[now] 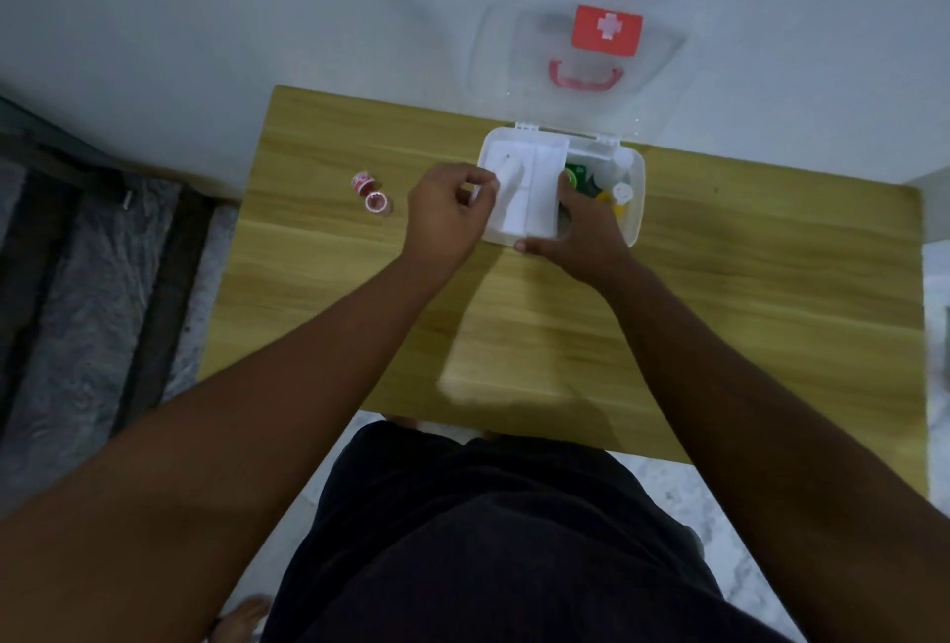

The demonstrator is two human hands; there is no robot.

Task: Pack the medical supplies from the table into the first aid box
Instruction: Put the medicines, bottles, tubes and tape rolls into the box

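The white first aid box stands open at the table's far edge, its clear lid with a red cross label leaning on the wall. A white inner tray sits across the box's left half. My left hand pinches the tray's left rim. My right hand grips the tray's right side, fingers reaching into the box, thumb on the front wall. White bottles and a green item lie in the box's right part. Two small red tape rolls rest on the table to the left.
The wooden table stands against a white wall. To the left, a dark grey step or ledge drops beside the table. My dark clothing and a bare foot show below, over a marbled floor.
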